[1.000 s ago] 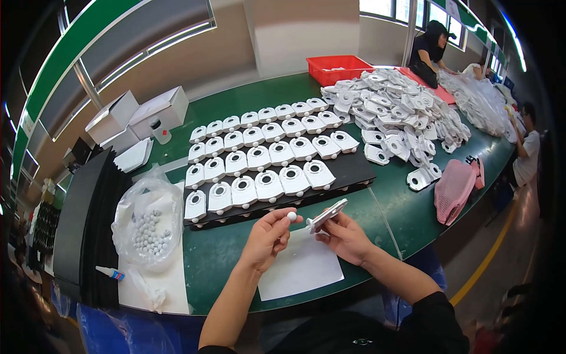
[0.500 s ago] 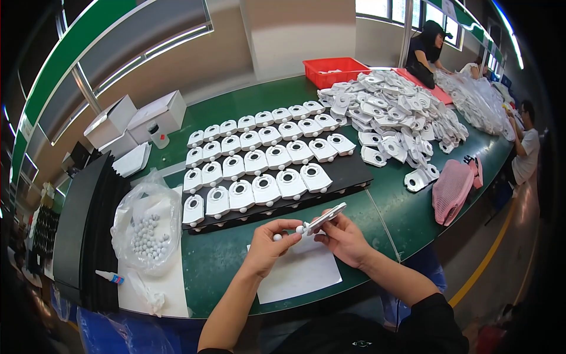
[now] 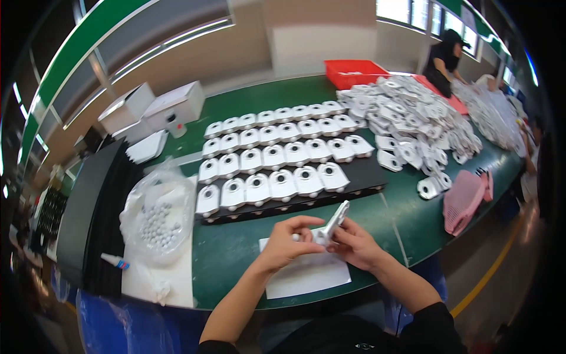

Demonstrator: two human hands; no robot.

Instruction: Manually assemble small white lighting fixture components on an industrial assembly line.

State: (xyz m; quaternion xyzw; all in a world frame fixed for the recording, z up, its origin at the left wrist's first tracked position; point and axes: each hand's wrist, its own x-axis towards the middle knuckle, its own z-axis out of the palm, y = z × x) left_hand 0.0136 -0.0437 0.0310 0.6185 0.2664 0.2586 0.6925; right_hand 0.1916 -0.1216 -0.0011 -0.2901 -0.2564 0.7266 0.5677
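My right hand grips a white plastic part, a flat rounded piece seen nearly edge-on and tilted steeply. Close to its lower end is my left hand, index finger and thumb spread apart. A small white ball is tucked in the left hand's curled fingers. Something pale sits at the part's lower end, too blurred to make out for certain. Beneath both hands lies a white paper sheet. Beyond them, rows of similar white parts, each with a dark round hole, rest on a black stepped rack.
At left, a clear plastic bag contains many white balls, near a small glue bottle and black panels. Loose white parts are heaped at right, by a red bin and pink mesh pouch. A co-worker stands beyond.
My left thumb and index finger have parted from the ball they pinched at the part's end. The part has tipped more upright in my right hand. The whole view has shifted slightly.
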